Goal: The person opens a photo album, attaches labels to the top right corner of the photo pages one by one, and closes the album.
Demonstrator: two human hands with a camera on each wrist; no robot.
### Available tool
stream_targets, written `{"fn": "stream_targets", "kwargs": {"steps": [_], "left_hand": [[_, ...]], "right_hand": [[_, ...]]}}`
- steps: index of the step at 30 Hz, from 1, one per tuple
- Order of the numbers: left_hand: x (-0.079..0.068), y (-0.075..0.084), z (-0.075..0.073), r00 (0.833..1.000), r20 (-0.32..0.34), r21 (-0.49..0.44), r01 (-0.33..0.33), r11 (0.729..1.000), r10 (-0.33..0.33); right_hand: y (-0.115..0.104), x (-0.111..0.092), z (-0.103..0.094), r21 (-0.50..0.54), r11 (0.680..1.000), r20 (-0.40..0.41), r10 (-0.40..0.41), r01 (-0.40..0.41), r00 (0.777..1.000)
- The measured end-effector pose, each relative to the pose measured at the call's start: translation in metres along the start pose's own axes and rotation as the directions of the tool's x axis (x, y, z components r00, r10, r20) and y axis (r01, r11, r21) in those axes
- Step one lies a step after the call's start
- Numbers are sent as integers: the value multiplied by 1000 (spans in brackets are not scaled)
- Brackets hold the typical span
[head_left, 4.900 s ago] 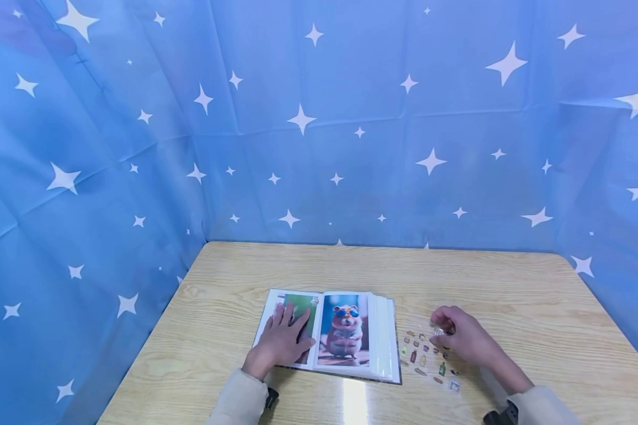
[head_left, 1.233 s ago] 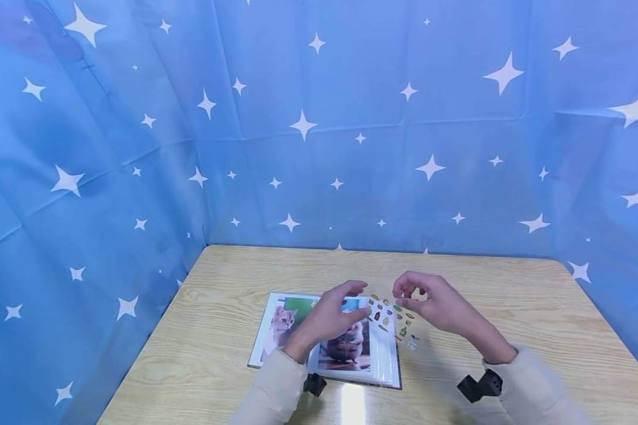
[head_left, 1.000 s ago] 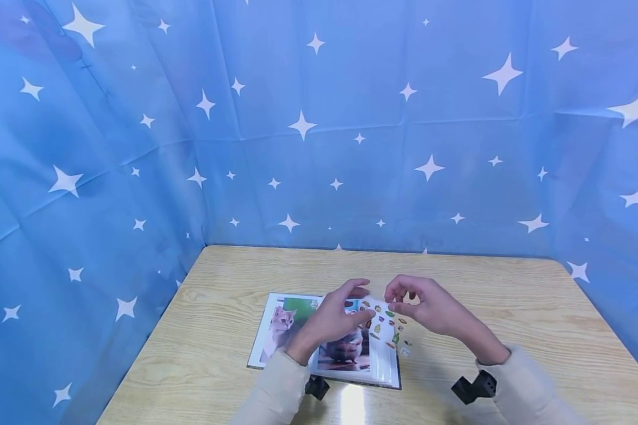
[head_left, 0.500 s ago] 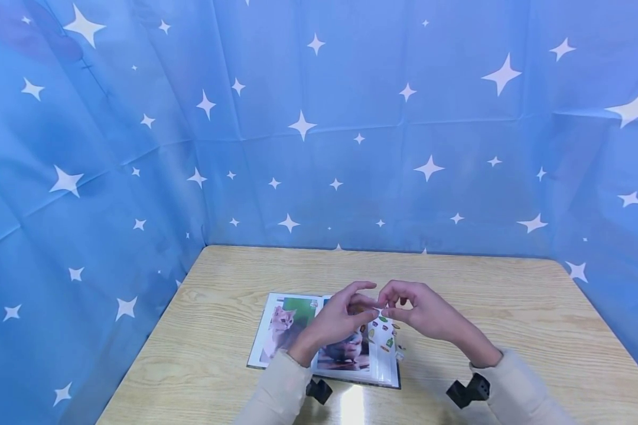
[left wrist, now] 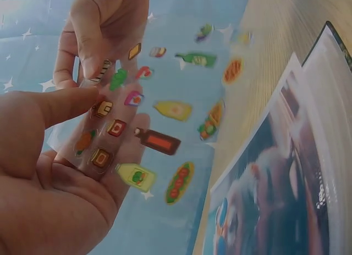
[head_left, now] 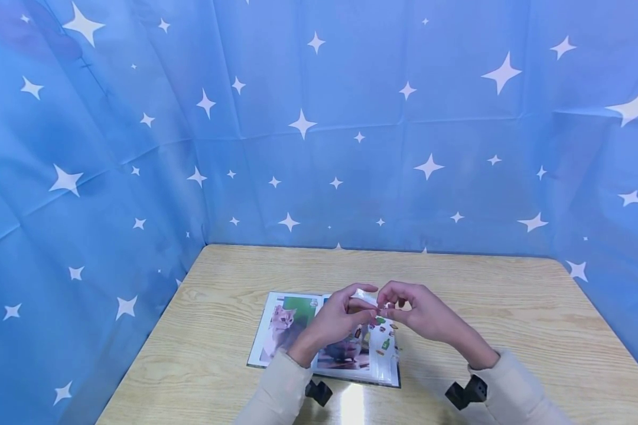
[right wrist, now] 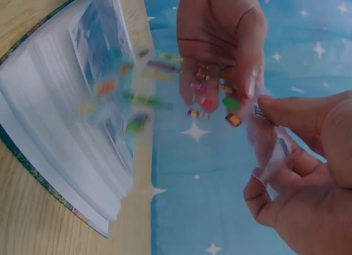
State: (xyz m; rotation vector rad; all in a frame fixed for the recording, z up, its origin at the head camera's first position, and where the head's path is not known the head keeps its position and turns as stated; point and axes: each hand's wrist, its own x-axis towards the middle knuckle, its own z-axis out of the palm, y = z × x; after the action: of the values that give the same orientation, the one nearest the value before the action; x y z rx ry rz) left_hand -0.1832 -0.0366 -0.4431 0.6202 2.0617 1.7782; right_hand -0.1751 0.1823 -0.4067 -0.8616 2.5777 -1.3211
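Note:
A clear sticker sheet (left wrist: 159, 142) with small food and bottle stickers is held up in the air, over the right page of an open photo album (head_left: 385, 373). My left hand (head_left: 326, 324) pinches the sheet's edge, thumb on the front and fingers seen through it behind. My right hand (head_left: 425, 313) pinches the same edge close by, its thumb beside a black-and-white striped sticker (right wrist: 260, 113). Both hands' fingertips nearly meet there. In the right wrist view, part of the clear film curls between the right thumb and fingers.
The album lies flat on the wooden table (head_left: 191, 354); its left page shows a cat photo (head_left: 284, 323), and the right page's photo is partly covered by my left hand and the sheet. A blue star-patterned curtain (head_left: 319, 147) stands behind and at the sides.
The left hand left the album's left page, and the sheet rose from the table right of the album to above it. The right hand then moved left until the fingertips came together.

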Motion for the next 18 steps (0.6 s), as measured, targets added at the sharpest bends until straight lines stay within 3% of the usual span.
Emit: {"fn": "stream_targets", "kwargs": {"steps": [6, 18], "left_hand": [[0, -1, 1, 1000, 15, -79, -3, 997, 4], [-2, -1, 1, 1000, 14, -116, 4, 993, -3]], "right_hand": [[1, -2, 0, -56, 998, -29, -22, 21, 999], [6, -10, -1, -114, 993, -45, 3, -8, 999]]}}
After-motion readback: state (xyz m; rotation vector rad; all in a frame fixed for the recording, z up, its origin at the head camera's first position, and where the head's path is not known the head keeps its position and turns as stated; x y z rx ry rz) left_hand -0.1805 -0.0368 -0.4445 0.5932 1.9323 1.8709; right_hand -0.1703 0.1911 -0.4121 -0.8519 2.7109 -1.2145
